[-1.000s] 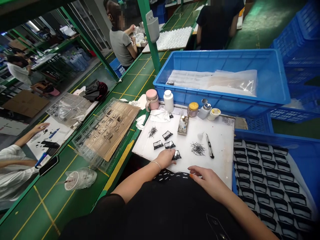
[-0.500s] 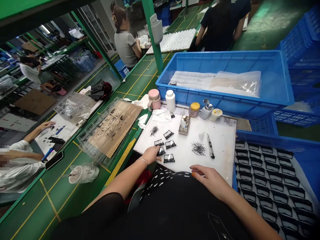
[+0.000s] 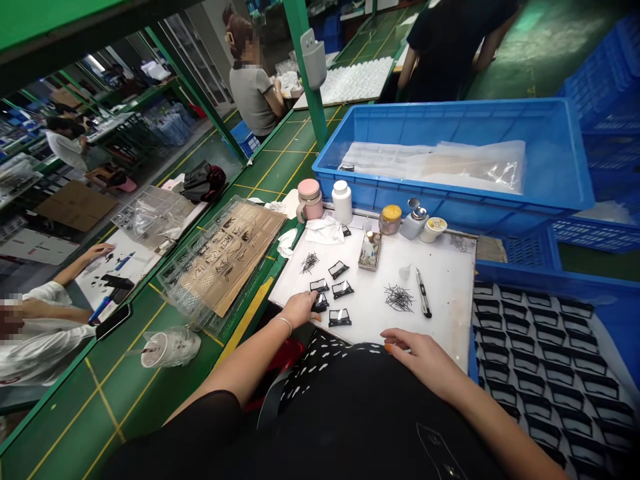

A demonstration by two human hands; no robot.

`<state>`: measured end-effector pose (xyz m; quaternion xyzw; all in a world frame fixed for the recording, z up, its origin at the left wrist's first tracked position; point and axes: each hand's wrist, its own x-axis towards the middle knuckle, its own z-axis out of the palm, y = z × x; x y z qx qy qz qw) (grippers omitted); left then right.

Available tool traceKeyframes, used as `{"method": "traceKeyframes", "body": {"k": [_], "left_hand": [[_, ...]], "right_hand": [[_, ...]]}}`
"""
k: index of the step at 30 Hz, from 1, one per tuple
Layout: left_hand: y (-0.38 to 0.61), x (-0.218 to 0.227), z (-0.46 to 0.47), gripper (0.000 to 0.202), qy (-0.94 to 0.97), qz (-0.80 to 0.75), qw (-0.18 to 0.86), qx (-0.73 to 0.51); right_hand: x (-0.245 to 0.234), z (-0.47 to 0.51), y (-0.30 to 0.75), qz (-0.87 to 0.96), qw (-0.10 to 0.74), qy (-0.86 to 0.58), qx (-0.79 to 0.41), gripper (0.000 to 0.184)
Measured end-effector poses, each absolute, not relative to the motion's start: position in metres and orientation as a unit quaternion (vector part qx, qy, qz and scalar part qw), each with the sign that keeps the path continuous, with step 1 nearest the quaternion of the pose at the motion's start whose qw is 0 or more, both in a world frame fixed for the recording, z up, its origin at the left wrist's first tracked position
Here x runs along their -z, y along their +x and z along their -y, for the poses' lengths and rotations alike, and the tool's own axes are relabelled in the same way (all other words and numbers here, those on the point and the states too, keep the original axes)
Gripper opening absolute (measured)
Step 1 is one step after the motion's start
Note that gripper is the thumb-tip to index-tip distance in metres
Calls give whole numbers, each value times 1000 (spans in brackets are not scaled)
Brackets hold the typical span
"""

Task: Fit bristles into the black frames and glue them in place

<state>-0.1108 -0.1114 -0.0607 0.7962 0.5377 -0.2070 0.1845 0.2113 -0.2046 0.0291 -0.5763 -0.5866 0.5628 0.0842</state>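
Observation:
On the white work board (image 3: 365, 293), my left hand (image 3: 299, 310) has its thumb and fingers closed about the left edge of a small black-framed piece (image 3: 321, 303) with a clear or white middle. Part of that piece is hidden by the fingers. Several similar framed pieces (image 3: 341, 317) lie close beside it. My right hand (image 3: 415, 352) rests at the board's near edge, fingers stretched out and holding nothing. Beyond it lie a pile of thin black strips (image 3: 399, 298) and a utility knife (image 3: 423, 293). Another small pile of black strips (image 3: 309, 263) is farther left.
A pink mug (image 3: 311, 200), white bottle (image 3: 342, 202), yellow-lidded jar (image 3: 391, 219) and small box of bottles (image 3: 370, 251) stand toward the back. Blue crates (image 3: 450, 113) border the board; one at right holds rows of black frames (image 3: 530, 357). A co-worker's hand (image 3: 97, 252) is at left.
The view has shifted slightly, moving the scene a little to the right. My left hand has edged slightly left relative to the framed pieces; my right hand stays in place.

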Motion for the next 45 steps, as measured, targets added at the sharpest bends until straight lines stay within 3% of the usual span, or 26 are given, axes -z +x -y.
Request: {"method": "traceKeyframes", "body": {"k": [11,23,32,45], "left_hand": [[-111,57,112,40,790,-554,184,186],[-64,47,114,55,823,-515,222,92],[5,60,109,42,857,-448,227,111],[4,65,99,53,851,-470,208,103]], "right_hand": [[-27,207,212,588,90,-576,-561,40],[-25,206,210,582,95,-580,-562,40],[-23,212,215,568,119,-585,-567,39],[-21,210,215,563,125,-580,-576,38]]}}
